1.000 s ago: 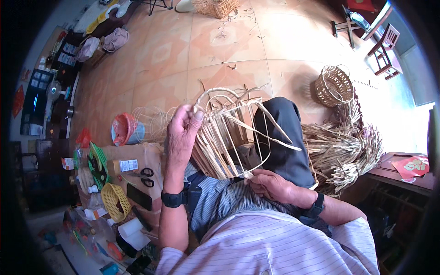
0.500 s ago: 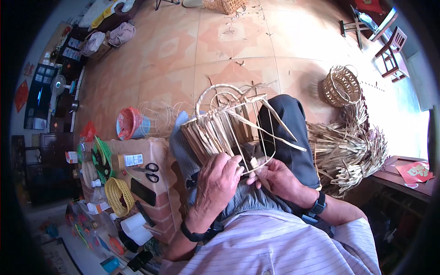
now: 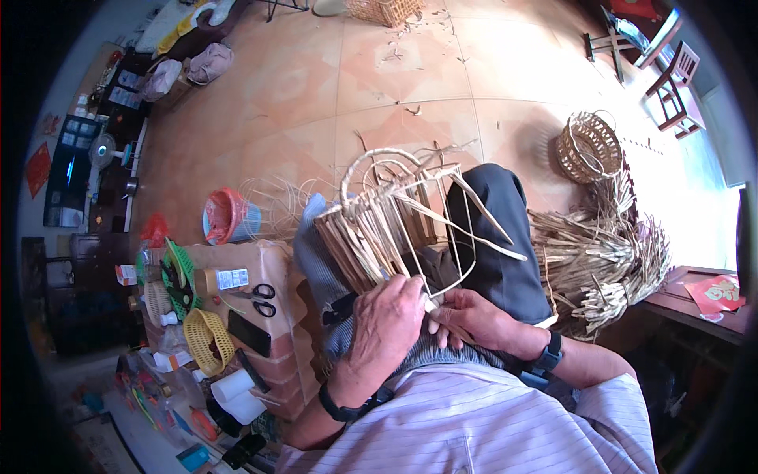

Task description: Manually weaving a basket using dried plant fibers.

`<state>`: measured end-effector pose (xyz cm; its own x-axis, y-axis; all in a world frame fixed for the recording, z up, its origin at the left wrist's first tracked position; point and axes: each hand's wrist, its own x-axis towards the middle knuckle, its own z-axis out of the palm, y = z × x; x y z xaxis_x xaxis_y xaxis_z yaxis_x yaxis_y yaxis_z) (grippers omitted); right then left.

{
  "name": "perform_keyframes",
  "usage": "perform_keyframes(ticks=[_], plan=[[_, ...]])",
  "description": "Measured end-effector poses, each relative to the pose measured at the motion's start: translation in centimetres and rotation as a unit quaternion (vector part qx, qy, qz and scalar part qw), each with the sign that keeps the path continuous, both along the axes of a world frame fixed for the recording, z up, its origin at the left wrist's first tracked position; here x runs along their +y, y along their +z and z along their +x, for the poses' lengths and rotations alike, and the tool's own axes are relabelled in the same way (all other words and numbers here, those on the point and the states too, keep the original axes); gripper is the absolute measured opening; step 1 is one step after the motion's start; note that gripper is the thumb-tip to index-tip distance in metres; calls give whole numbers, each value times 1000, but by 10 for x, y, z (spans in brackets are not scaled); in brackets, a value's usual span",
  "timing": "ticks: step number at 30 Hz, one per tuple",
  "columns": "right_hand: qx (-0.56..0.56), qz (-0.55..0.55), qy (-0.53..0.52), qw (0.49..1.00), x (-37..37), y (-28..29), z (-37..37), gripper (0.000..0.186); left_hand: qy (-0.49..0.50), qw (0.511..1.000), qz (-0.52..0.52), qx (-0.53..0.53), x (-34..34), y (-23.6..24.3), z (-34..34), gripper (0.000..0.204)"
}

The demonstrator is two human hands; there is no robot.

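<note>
A half-woven basket (image 3: 359, 245) with an arched, wrapped handle (image 3: 371, 158) rests tilted on my lap. Its left side is filled with pale dried stalks, while thin bare frame rods show on the right. My left hand (image 3: 387, 316) is closed at the near end of the frame, its fingertips around the rod. Close beside it, my right hand (image 3: 478, 320) pinches a pale dried strip (image 3: 431, 303) against the same rod. The two hands nearly meet there, and the fingers partly hide the strip. Loose stalk ends (image 3: 474, 209) stick out over my right knee.
To the left, a covered table holds scissors (image 3: 257, 300), a dark phone (image 3: 249, 332) and a yellow plastic basket (image 3: 207, 341). A lined bucket (image 3: 230, 216) stands beyond it. At the right lie a heap of dried stalks (image 3: 600, 261) and a round wicker basket (image 3: 589, 148).
My left hand has shifted slightly right and closed in on the rod. My right hand has drawn nearer to it, so the gap between them has narrowed. The basket has barely moved.
</note>
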<state>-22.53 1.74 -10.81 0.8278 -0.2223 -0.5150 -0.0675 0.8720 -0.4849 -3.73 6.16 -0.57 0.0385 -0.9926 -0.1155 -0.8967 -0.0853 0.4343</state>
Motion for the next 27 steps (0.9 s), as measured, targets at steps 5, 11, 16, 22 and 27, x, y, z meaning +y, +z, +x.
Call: perform_keyframes(ticks=[5, 11, 16, 22, 27], plan=[[-45, 22, -52, 997, -1, -2, 7, 22, -16, 999, 35, -7, -1, 0, -2, 15], [-126, 108, -69, 984, -2, -16, 15, 20, -6, 998, 57, -6, -6, 10, -7, 16], [-116, 69, -100, 986, 0, -13, 18, 22, -7, 990, 143, -11, -19, 16, -3, 14], [-56, -77, -14, 995, -15, 0, 6, 28, 40, 995, -6, 89, 0, -3, 5, 7], [16, -197, 93, 976, -19, 10, -2, 36, 6, 992, -77, 97, 7, -7, 9, 12]])
